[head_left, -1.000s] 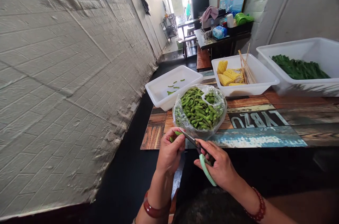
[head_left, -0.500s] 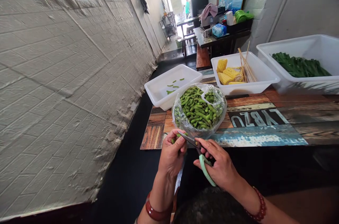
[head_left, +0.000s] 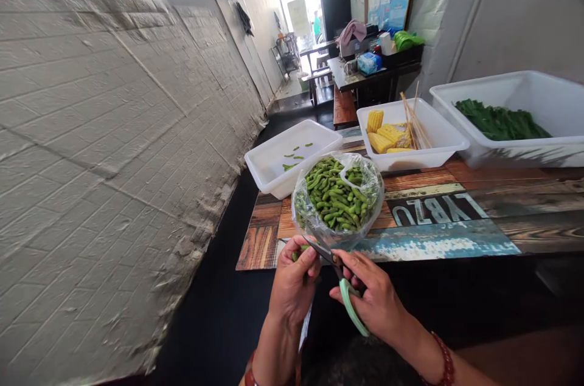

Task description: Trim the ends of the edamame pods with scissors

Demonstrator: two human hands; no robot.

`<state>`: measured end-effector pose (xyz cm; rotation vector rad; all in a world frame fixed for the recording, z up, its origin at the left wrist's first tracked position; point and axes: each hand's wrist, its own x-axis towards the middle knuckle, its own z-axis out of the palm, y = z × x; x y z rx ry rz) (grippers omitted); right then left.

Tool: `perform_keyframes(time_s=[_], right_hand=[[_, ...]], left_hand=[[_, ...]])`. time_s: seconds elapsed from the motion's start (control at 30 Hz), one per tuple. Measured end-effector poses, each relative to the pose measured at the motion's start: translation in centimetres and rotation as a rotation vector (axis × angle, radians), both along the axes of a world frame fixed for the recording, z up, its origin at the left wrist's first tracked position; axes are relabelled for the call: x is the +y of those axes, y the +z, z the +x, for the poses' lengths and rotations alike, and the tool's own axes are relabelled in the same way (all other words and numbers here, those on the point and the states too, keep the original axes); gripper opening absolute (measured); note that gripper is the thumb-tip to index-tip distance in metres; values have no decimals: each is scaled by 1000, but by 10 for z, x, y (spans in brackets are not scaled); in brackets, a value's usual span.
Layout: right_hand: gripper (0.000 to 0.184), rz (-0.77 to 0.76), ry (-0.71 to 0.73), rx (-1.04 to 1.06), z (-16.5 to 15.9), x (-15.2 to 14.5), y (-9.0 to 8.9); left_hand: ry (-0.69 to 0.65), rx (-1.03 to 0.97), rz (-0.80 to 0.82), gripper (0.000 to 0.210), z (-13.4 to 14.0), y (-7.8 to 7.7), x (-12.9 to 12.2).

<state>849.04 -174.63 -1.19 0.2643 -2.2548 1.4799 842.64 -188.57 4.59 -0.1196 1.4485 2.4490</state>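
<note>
Between its thumb and fingers my left hand (head_left: 292, 282) pinches a green bean pod (head_left: 296, 254), partly hidden by the fingers. My right hand (head_left: 371, 289) grips scissors (head_left: 349, 298) with pale green handles and dark blades. The blade tips point left and lie at the pod in my left hand. Just beyond both hands stands a round bowl lined with a clear plastic bag (head_left: 378, 206), full of green pods (head_left: 337, 200). Behind it to the left, a white tub (head_left: 269, 155) holds a few loose pods (head_left: 296, 158).
A white tub (head_left: 413, 161) with corn pieces (head_left: 385, 134) and wooden skewers (head_left: 410, 124) stands behind the bowl. Right of it, a larger white tub (head_left: 538, 152) holds leafy greens (head_left: 499, 121). A textured wall (head_left: 114, 161) runs along the left of the wood-patterned table (head_left: 260, 243).
The view has tilted slightly, so the table and tubs appear lower and a little further left. Both hands keep their grip, with the scissor blades still at the pod.
</note>
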Motion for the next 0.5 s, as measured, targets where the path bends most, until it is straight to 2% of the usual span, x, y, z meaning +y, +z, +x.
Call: perform_keyframes(time_s=[0.3, 0.5], right_hand=[[45, -37, -29, 41, -4, -8, -10], [40, -79, -125, 29, -9, -5, -10]], left_hand=[[14, -60, 67, 36, -1, -1, 1], [21, -19, 39, 30, -7, -2, -7]])
